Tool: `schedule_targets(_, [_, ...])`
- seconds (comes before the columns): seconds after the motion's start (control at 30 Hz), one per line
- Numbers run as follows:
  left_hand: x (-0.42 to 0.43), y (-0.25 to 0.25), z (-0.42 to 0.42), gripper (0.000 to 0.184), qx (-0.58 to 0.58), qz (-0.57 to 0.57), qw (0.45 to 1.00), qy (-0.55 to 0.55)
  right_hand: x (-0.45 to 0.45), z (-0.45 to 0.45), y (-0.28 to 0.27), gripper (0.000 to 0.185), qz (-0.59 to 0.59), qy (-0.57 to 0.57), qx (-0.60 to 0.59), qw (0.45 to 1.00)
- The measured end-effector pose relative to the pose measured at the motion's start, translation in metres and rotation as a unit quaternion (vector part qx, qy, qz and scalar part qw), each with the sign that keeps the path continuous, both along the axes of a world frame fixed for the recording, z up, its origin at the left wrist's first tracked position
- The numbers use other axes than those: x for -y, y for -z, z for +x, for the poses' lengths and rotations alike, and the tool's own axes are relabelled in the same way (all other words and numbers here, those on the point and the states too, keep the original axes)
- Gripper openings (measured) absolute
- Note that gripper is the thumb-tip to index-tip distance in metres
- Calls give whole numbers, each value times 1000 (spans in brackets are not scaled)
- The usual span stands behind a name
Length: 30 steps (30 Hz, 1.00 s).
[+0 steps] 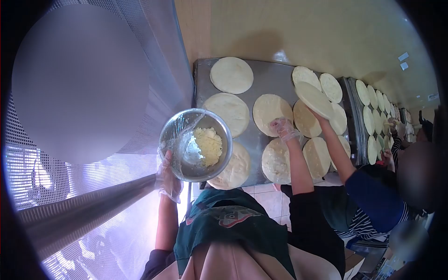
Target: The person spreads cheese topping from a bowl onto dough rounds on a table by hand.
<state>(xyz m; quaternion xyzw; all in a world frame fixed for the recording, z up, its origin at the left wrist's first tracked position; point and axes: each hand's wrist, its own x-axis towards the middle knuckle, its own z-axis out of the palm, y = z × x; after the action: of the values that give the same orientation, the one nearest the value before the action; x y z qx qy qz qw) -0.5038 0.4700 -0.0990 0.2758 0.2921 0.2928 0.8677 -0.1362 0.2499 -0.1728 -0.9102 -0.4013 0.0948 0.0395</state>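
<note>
In a clear plastic glove, my left hand (168, 179) grips the near left side of a steel bowl (169, 123). Plastic film partly covers the bowl, and a heap of pale yellow crumbly food (207, 147), perhaps grated cheese, lies inside it. My right hand (284, 128), gloved too, is at the near right part of a flat dough round (268, 109). Its fingers look drawn together and what they hold, if anything, is too small to see. Another dough round (276, 163) with bits on it lies just below that hand.
More dough rounds (231, 75) cover the metal tray (266, 74). On my right a co-worker's hand (322, 114) holds up a dough round (313, 99). Further trays (357, 112) with rounds continue beyond. A metal rail (93, 205) and mesh curtain (161, 70) stand at left.
</note>
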Motion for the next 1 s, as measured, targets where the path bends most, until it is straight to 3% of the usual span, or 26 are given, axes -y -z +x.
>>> schedule_targets(0.03, [2,-1,0,48,0,0,1000,0,3,0,-1,19,9,27,-15,999])
schedule_targets(0.1, [6,-6,0,46,11,114,993,11,17,9,11,19,17,55,-30,998])
schedule_targets(0.2, [0,4,-1,45,-4,71,997,24,37,20,31,19,116,13,-53,992])
schedule_targets(0.27, [0,2,-1,44,-6,57,998,19,47,23,38,16,274,140,-178,935])
schedule_targets(0.3, [0,0,-2,44,-7,45,999,14,52,27,40,16,273,141,-178,935])
schedule_targets(0.37, [2,-4,-3,43,10,35,999,11,58,34,46,18,183,78,2,980])
schedule_targets(0.47, [1,-7,-4,43,26,-8,1000,4,48,5,-2,20,140,125,21,982])
schedule_targets(0.5, [0,-8,-4,43,23,-42,999,2,68,29,37,20,140,124,21,982])
schedule_targets(0.57, [0,-10,-6,41,24,-38,999,4,74,56,84,15,373,134,-79,914])
schedule_targets(0.6, [1,-11,-7,40,24,-33,999,7,75,56,82,15,373,135,-79,914])
schedule_targets(0.67, [2,-15,-6,39,20,-63,998,-4,80,59,76,14,435,156,-228,857])
schedule_targets(0.7, [2,-16,-6,37,16,-92,996,-16,78,56,70,14,435,156,-228,857])
schedule_targets(0.73, [3,-13,-6,37,16,-92,995,-16,75,53,64,14,441,100,-155,878])
schedule_targets(0.77, [3,-9,-5,36,-14,-36,999,-23,75,53,62,16,444,44,-80,891])
schedule_targets(0.8, [4,-5,-5,36,-43,20,998,-30,74,56,60,16,444,44,-80,891])
schedule_targets(0.93, [5,-21,-4,35,-17,-44,998,-33,66,100,41,9,381,159,-324,851])
schedule_targets(0.97, [6,-29,-1,34,-6,-102,994,-41,40,122,32,9,381,159,-324,851])
schedule_targets(1.0, [6,-33,0,34,6,-160,986,-49,20,138,21,19,323,98,-406,849])
